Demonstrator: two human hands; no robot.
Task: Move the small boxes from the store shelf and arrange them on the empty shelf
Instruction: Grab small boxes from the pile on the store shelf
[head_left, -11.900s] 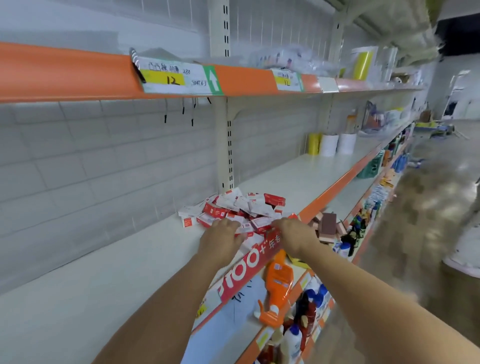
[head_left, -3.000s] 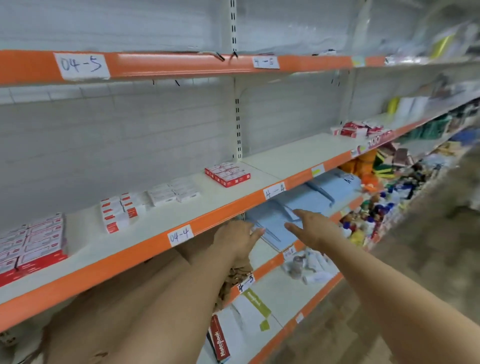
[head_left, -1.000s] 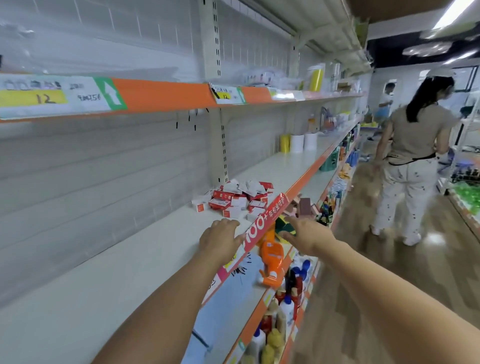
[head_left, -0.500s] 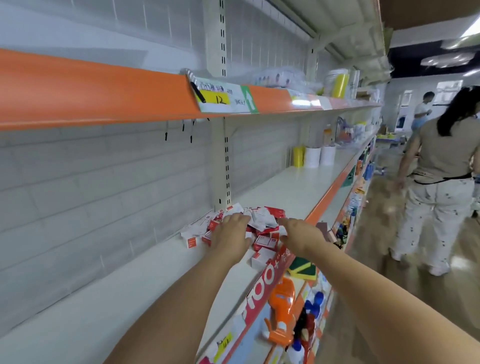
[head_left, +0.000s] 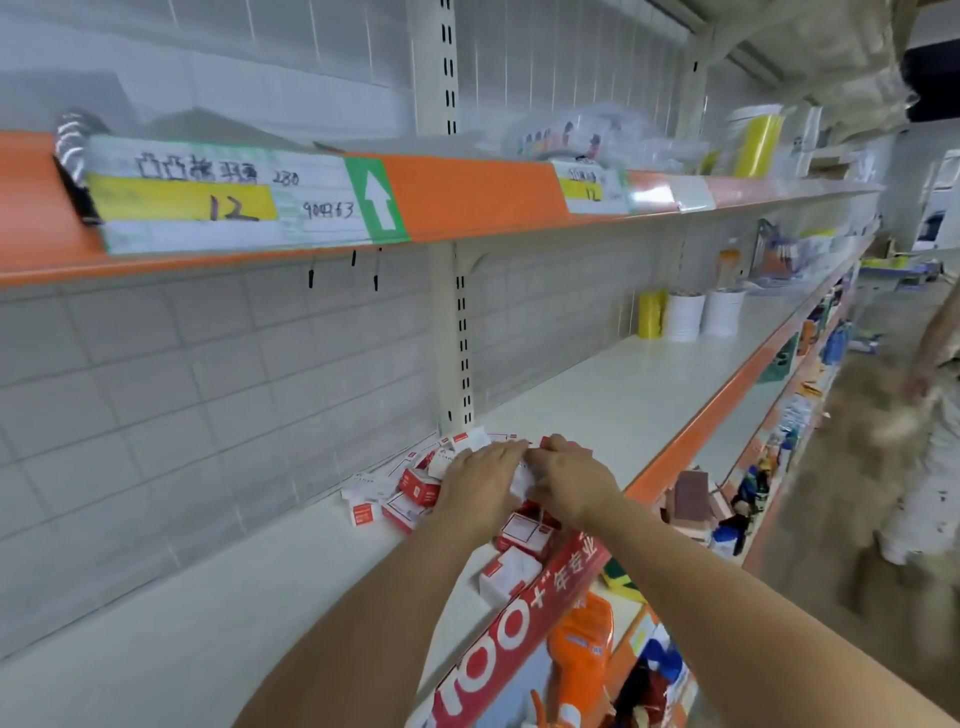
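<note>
Small boxes (head_left: 415, 488), uncountable heap; two hands (head_left: 530, 480) curled round some.

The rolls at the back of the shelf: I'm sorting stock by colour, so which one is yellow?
The leftmost roll, nearest the wall. The two rolls beside it on its right are white.

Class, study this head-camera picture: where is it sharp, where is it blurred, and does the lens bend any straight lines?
Head view: the hands, left hand and right hand, and the small boxes read fairly sharp; the price label is slightly smeared; the person at the right edge is heavily motion-blurred; the wide lens bows the orange shelf edge; lighting is even, with soft shadows.
</note>
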